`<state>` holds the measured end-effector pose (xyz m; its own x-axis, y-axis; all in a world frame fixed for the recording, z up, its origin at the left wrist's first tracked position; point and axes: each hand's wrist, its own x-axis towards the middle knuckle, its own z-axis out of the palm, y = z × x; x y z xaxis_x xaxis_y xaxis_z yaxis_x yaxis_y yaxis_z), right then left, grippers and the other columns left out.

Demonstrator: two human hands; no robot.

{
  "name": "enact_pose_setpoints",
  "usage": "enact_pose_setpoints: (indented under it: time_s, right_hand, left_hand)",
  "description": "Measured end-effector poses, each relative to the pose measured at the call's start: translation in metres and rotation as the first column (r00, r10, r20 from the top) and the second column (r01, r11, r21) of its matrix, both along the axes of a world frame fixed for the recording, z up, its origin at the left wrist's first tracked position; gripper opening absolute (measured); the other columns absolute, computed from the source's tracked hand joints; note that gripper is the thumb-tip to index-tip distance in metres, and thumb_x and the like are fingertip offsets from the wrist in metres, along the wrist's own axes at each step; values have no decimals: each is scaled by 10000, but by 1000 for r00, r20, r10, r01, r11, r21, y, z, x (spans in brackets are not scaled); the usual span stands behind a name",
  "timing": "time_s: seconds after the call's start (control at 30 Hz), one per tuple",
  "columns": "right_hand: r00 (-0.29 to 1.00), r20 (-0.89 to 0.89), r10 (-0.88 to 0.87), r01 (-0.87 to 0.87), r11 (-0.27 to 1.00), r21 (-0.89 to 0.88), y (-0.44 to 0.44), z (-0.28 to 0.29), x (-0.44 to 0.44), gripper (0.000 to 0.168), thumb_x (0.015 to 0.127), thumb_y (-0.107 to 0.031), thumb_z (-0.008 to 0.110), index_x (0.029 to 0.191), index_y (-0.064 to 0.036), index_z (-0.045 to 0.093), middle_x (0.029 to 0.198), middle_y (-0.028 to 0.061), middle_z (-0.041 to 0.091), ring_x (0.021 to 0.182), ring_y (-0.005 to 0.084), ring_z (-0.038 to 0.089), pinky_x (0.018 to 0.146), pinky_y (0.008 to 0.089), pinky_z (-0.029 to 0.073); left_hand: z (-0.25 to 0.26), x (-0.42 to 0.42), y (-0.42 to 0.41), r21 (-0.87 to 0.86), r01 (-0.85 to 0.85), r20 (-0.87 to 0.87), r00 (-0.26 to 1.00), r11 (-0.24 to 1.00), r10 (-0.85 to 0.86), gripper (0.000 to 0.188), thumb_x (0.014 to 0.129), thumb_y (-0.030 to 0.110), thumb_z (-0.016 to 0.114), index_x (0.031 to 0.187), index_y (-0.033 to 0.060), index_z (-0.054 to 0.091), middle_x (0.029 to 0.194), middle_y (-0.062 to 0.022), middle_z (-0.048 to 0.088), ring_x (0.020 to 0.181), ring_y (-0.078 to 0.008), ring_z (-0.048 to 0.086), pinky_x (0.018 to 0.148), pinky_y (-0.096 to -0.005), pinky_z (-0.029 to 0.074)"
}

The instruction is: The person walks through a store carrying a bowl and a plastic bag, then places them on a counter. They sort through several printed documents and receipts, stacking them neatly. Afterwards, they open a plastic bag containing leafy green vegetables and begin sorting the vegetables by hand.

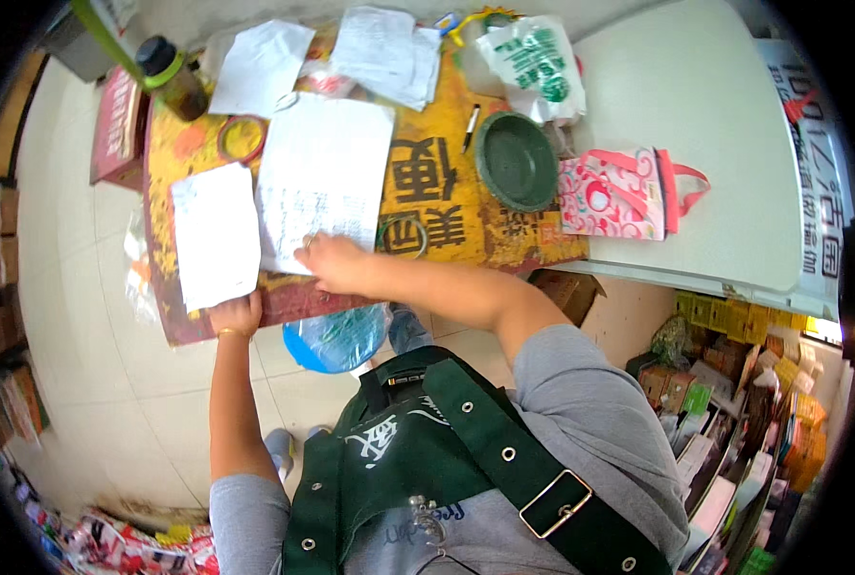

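Observation:
My left hand (235, 315) is at the bottom edge of a small white sheet of paper (216, 230), over the table's front-left edge. The sheet hides its fingertips, so its grip on the paper is unclear. A thin bracelet circles the wrist. My right hand (335, 264), with a ring on one finger, touches the lower part of a larger sheet of paper (330, 158) covered with rows of writing. Its fingers are bent near the paper's bottom edge; whether they pinch it is unclear. Both sheets lie side by side on a worn yellow-and-red table (427, 251).
Roll of tape (241, 139), dark bottle (176, 83), more papers (381, 54) lie behind. To the right: marker pen (471, 128), green bowl (515, 162), plastic bag (539, 68), pink patterned bag (614, 192) by a white surface (686, 108). A blue lined bin (337, 338) stands below the table edge.

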<state>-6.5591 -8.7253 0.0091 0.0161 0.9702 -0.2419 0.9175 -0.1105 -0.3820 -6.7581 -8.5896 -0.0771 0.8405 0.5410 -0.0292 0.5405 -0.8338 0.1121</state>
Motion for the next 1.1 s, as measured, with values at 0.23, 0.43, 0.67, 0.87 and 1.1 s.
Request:
enact_pose_setpoints:
  time_s: [0.23, 0.43, 0.67, 0.87, 1.1]
  right_hand:
    - [985, -122, -124, 120, 992, -38, 3, 41, 28, 333, 616, -155, 610, 904, -19, 515, 791, 162, 566, 724, 328, 561, 639, 412, 459]
    - [954, -49, -296, 297, 909, 294, -6, 169, 183, 346, 691, -238, 606, 996, -86, 551, 955, 130, 573, 875, 246, 560, 745, 362, 458]
    - [679, -54, -732, 605, 515, 607, -140, 334, 328, 336, 793, -232, 572, 1031, 0, 519, 892, 131, 593, 834, 219, 528, 777, 348, 434]
    - [461, 598, -655, 250, 743, 621, -221, 299, 391, 414, 664, -135, 539, 1074, -196, 551, 1045, 106, 537, 979, 283, 493, 814, 369, 414]
    - [233, 708, -666, 820, 526, 225, -262, 154, 401, 251, 798, -289, 471, 982, -180, 601, 1005, 100, 573, 958, 265, 529, 831, 475, 385]
  left_hand:
    - [62, 32, -9, -251, -193, -250, 959, 949, 129, 465, 825, 323, 372, 1196, 52, 444, 1139, -251, 458, 1107, -379, 385, 945, -479, 242]
    - [22, 17, -4, 83, -12, 89, 996, 997, 4, 436, 799, 319, 410, 1101, 17, 498, 1086, -228, 505, 993, -390, 462, 893, -507, 285]
    - [19, 15, -3, -13, 0, 27, 1000, 1000, 0, 462, 799, 324, 413, 1134, 11, 469, 1124, -241, 475, 1036, -397, 431, 905, -504, 277]
    - [16, 10, -3, 97, -37, -27, 999, 995, 40, 450, 796, 331, 418, 1107, 14, 493, 1096, -239, 494, 997, -391, 459, 865, -482, 324]
    - [21, 12, -4, 65, -22, 67, 998, 998, 18, 407, 784, 299, 446, 1071, 20, 517, 1056, -213, 523, 969, -388, 467, 838, -480, 326]
